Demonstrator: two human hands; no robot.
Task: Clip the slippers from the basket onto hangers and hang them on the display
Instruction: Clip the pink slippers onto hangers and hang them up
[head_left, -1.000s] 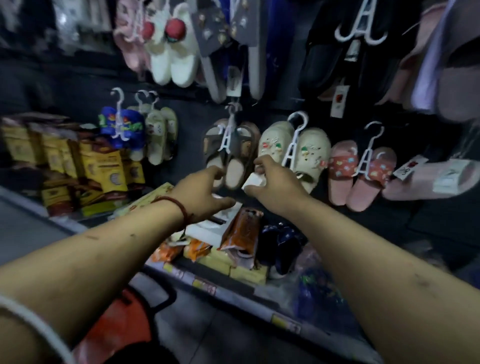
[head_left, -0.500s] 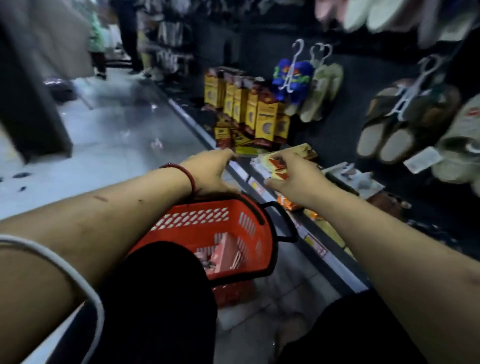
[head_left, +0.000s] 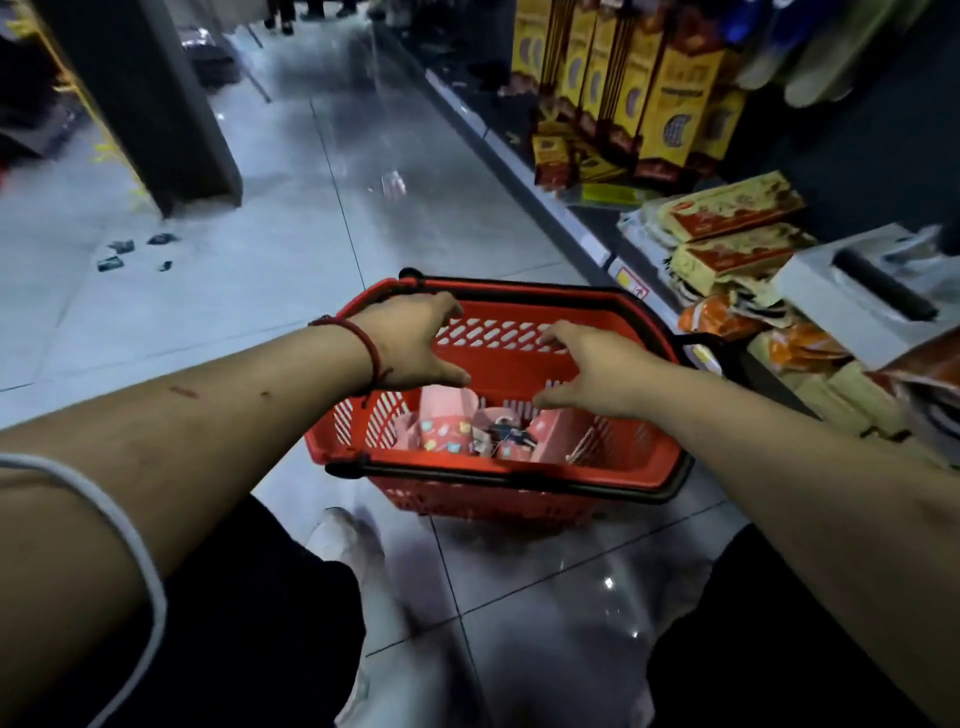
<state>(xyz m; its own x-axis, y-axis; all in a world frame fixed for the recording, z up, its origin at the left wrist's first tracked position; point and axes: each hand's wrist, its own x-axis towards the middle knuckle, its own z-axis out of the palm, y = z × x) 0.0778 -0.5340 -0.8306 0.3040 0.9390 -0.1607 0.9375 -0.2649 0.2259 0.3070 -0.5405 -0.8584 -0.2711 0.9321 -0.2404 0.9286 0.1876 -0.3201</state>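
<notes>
pink slippers lie loose in the bottom of the red basket, which sits on the floor. my 2 hands hover just above them: left hand and right hand, fingers spread, holding nothing. i judge the slippers light, soft and bendy, maybe a little slick. i would pinch each by its strap or heel edge.

Red basket on floor, pink slippers inside; left hand over its 10 o'clock side, right hand over 2 o'clock, fingers spread
</notes>
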